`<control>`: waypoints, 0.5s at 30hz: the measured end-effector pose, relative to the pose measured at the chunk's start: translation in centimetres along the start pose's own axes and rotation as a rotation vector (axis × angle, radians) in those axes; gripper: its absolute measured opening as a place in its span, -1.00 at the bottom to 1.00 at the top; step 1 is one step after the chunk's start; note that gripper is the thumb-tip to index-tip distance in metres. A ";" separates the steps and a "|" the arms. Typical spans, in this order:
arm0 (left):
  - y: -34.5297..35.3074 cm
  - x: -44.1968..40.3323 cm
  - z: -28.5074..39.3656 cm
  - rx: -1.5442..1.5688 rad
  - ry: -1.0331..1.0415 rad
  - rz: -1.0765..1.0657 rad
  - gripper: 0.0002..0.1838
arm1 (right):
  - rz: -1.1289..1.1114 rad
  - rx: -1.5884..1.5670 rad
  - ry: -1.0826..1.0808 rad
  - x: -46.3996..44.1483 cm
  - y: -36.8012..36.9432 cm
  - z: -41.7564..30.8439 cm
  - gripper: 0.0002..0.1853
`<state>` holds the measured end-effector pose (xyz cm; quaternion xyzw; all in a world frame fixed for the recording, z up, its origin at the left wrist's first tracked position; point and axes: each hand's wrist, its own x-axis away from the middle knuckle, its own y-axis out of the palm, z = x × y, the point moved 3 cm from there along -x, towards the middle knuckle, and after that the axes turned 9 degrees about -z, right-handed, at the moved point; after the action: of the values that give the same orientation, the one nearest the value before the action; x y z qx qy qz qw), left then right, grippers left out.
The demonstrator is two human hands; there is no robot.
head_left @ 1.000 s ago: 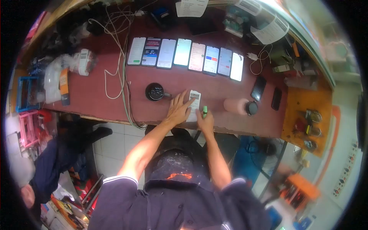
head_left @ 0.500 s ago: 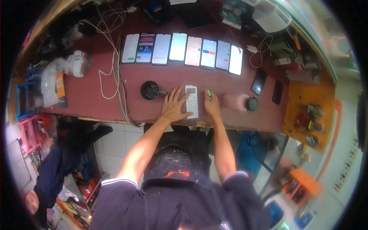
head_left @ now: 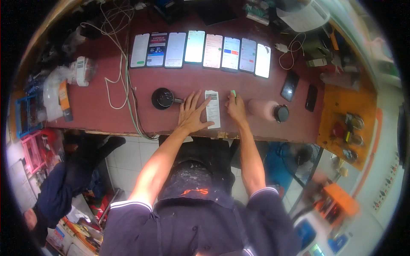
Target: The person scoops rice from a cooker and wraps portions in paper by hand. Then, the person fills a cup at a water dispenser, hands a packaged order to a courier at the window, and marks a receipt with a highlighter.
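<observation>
A narrow printed paper slip [head_left: 212, 112] lies on the dark red table between my hands. My left hand [head_left: 191, 114] rests flat with its fingers spread, thumb and fingertips at the slip's left edge. To the right of the slip, my right hand [head_left: 236, 108] is closed around a slim green-ended thing [head_left: 233, 93]; most of it is hidden in the fingers. A black mug [head_left: 163, 99] stands left of my left hand, its handle near the fingers. The pink bottle [head_left: 261, 109] with a black cap lies just right of my right hand.
Several lit phones [head_left: 194, 47] form a row across the table's far side. Two dark phones [head_left: 290, 85] lie at the right. White cables [head_left: 120, 77] run down the left side. Another person [head_left: 64, 183] is at the lower left. A fan [head_left: 301, 158] stands below the table's right end.
The green-ended thing has shifted away from me and sticks up past my right fingers. My left hand stays flat beside the slip. The whole view has shifted slightly.
</observation>
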<state>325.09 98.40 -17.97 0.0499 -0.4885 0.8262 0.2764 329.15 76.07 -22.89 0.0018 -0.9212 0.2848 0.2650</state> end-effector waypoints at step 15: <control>-0.6 -0.1 0.6 -0.050 -0.020 -0.043 0.34 | -0.013 0.185 -0.131 2.3 -1.8 -2.8 -0.58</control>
<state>325.39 98.11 -17.24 0.0618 -0.5106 0.8070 0.2902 328.82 76.38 -18.82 0.0506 -0.9064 0.3661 0.2046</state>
